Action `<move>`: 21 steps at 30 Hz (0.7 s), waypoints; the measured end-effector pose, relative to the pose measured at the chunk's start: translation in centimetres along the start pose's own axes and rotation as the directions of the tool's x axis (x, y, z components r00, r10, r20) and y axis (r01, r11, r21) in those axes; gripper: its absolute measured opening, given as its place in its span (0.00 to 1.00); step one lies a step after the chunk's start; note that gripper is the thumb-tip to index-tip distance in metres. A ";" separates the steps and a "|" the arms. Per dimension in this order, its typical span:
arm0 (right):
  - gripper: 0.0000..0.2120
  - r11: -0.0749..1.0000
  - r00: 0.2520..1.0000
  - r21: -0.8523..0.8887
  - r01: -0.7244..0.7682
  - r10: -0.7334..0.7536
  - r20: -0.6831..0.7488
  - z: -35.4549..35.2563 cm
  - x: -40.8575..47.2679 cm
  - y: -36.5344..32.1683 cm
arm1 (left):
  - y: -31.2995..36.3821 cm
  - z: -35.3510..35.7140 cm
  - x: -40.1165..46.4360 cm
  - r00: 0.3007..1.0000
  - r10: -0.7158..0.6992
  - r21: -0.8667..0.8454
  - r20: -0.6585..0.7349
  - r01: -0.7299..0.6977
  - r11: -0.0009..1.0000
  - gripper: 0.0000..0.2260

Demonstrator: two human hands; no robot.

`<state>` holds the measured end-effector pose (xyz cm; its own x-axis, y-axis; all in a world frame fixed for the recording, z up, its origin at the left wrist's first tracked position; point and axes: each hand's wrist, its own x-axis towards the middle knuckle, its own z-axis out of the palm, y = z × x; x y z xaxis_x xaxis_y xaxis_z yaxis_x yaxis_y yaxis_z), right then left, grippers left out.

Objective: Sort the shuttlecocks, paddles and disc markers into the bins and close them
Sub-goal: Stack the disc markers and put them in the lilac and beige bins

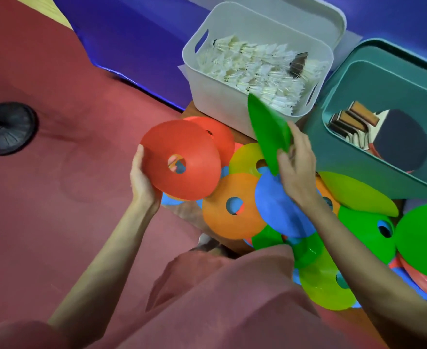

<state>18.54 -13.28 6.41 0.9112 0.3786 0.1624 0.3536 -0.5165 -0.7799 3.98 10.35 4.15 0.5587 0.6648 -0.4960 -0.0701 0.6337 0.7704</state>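
My left hand (142, 180) grips a red disc marker (182, 159) by its left rim, held up above the pile. My right hand (295, 167) pinches a green disc marker (268, 129) that stands on edge, tilted toward the white bin. Below both hands lies a heap of disc markers: an orange one (230, 210), a blue one (278, 205), a yellow one (247, 159) and more green ones (366, 230). The white bin (222, 96) holds several shuttlecocks (255, 69). The teal bin (353, 157) holds paddles (398, 144).
A white lid (315, 18) leans behind the white bin. A black round stand base (6, 127) sits on the red floor at the left. A blue mat (132, 41) runs along the back. My pink-clad knees (207, 311) fill the bottom.
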 end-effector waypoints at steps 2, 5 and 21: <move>0.19 0.983 0.989 0.162 -0.082 0.100 -0.109 -0.7 -0.7 -0.2 | -1.0 1.5 0.0 0.997 -0.075 0.016 0.027 0.075 0.997 0.17; 0.14 0.949 0.949 0.256 -0.185 0.240 -0.205 -0.7 -1.3 0.8 | -2.4 3.6 -0.3 0.978 -0.184 0.045 0.099 0.180 0.983 0.20; 0.17 0.902 0.896 -0.189 -0.389 0.322 -0.305 -0.8 -7.3 5.7 | -8.1 11.3 -4.6 0.772 -0.524 0.160 0.359 0.502 0.850 0.25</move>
<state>14.10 -19.60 1.27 0.9950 -0.0617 0.0788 0.0046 -0.7584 -0.6518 11.31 -2.31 4.74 0.7651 0.0395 -0.6427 0.3529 0.8091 0.4699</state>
